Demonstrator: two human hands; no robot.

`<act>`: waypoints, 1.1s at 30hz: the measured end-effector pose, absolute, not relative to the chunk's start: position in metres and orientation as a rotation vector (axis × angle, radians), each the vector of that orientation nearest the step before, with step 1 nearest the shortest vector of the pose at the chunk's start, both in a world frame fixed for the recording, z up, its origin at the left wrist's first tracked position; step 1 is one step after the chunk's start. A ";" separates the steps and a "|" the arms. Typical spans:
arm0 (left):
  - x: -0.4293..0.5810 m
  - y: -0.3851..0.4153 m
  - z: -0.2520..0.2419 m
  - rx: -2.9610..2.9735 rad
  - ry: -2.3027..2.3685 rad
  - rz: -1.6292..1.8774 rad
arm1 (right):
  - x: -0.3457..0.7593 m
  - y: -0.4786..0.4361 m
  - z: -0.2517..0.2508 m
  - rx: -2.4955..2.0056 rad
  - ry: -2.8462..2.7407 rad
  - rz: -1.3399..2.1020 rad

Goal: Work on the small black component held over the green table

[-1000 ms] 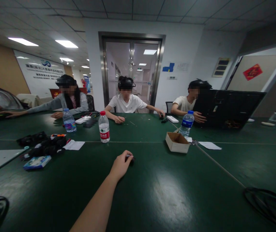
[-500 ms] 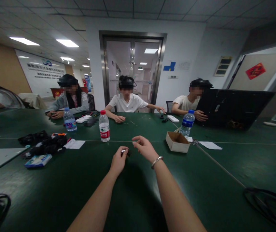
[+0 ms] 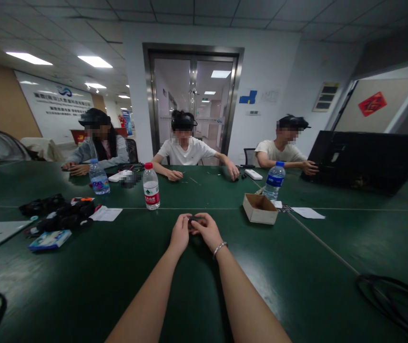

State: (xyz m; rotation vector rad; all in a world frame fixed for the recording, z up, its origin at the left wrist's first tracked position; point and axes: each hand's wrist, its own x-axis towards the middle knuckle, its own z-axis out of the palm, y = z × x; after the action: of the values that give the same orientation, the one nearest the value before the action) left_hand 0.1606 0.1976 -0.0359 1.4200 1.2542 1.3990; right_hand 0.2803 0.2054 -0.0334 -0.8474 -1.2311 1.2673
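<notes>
Close together over the green table (image 3: 204, 290), my two hands meet at a small dark object (image 3: 194, 220). My left hand (image 3: 180, 235) is closed on its left side. My right hand (image 3: 208, 232), below a silver bracelet (image 3: 220, 249), has its fingers closed on the right side. The fingers cover most of the object, so its exact kind does not show. Left of my hands stands a water bottle with a red cap (image 3: 151, 186). To their right is a small open cardboard box (image 3: 260, 209).
A blue-capped bottle (image 3: 274, 181) stands behind the box; another bottle (image 3: 99, 177) stands at left. Black gear (image 3: 63, 214), a blue packet (image 3: 49, 240) and white paper (image 3: 107, 214) lie left. Cables (image 3: 393, 300) lie at right. Several people sit across, near a large black screen (image 3: 368, 162).
My right hand has come left and closed on the dark object beside my left hand. Across the table, a person at right has shifted the black screen to the right.
</notes>
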 end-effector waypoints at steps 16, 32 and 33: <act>0.154 0.199 -0.037 1.377 1.152 1.493 | 0.301 0.214 -0.037 -0.790 -1.108 1.462; 0.151 0.200 -0.037 1.359 1.164 1.428 | 0.301 0.209 -0.033 -0.776 -1.128 1.453; 0.151 0.200 -0.037 1.353 1.158 1.423 | 0.301 0.209 -0.033 -0.778 -1.129 1.447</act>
State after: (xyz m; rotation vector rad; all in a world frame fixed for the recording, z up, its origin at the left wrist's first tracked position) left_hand 0.1509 0.2003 -0.0375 1.3525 1.1578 1.4234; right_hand 0.3007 0.2091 -0.0331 -0.7782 -1.1291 1.4465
